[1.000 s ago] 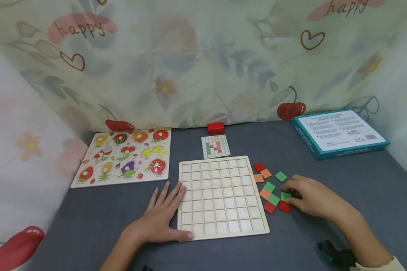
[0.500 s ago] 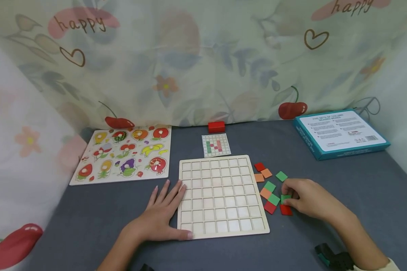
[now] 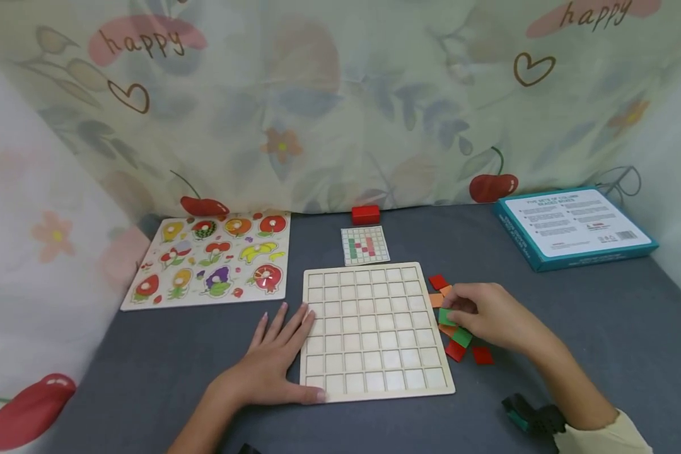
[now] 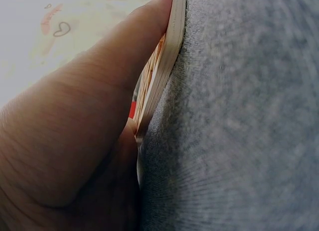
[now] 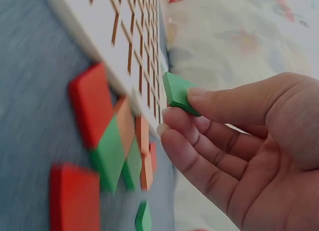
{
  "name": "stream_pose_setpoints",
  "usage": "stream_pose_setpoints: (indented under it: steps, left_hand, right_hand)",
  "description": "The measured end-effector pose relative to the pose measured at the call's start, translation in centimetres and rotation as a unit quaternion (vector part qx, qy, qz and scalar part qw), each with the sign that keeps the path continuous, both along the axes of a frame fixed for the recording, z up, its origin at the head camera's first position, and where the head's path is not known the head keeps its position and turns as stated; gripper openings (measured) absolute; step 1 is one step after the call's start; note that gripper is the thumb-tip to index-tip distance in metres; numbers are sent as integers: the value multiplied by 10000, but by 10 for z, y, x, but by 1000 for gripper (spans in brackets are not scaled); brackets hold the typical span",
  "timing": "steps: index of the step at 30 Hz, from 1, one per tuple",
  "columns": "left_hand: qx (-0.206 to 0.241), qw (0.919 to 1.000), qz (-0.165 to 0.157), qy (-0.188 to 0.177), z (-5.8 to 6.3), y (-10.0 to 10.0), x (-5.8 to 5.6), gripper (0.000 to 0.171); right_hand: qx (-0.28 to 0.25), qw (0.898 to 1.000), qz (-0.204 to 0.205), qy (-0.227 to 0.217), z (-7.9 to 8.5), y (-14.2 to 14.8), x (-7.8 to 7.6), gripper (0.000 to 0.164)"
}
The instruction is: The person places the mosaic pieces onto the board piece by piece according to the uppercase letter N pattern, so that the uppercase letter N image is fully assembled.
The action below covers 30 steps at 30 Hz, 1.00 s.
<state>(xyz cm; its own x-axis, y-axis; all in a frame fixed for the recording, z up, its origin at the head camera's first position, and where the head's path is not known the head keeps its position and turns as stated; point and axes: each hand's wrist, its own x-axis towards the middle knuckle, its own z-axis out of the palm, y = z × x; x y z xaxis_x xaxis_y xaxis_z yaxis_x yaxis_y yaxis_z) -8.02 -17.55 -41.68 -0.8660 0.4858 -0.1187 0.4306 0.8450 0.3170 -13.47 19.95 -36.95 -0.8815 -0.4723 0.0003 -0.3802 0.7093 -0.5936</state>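
one held green tile [image 5: 180, 94] is at the right of the middle of the head frame, just beside the board; the right hand [image 3: 490, 315] pinches it between thumb and fingers. on the tabletop [image 3: 408, 425], nine more tiles can be counted in the right wrist view: three red tiles [image 5: 92, 106], three orange tiles [image 5: 124, 120] and three loose green tiles [image 5: 107, 155], most of them close together near the board's right edge. the one wooden board [image 3: 369, 318], with seven columns and seven rows of squares, lies in the centre of the frame. the left hand [image 3: 278, 366] grasps nothing; its fingers are spread, the tips and the thumb resting on the left edge of the board. above the board are one pattern card [image 3: 366, 246] and one red block [image 3: 366, 215]. one fruit board [image 3: 210, 261] lies at middle left, one teal box [image 3: 576, 227] at middle right. behind, one curtain [image 3: 318, 113] bears the word "happy" twice.
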Motion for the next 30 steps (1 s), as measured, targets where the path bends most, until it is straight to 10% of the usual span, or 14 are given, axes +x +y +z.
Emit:
stream_pose_setpoints:
  steps: [30]
  left_hand:
    - [-88, 9999, 79, -65, -2, 0, -1, 112]
  right_hand:
    - [-674, 9942, 418, -728, -7, -126, -41, 8]
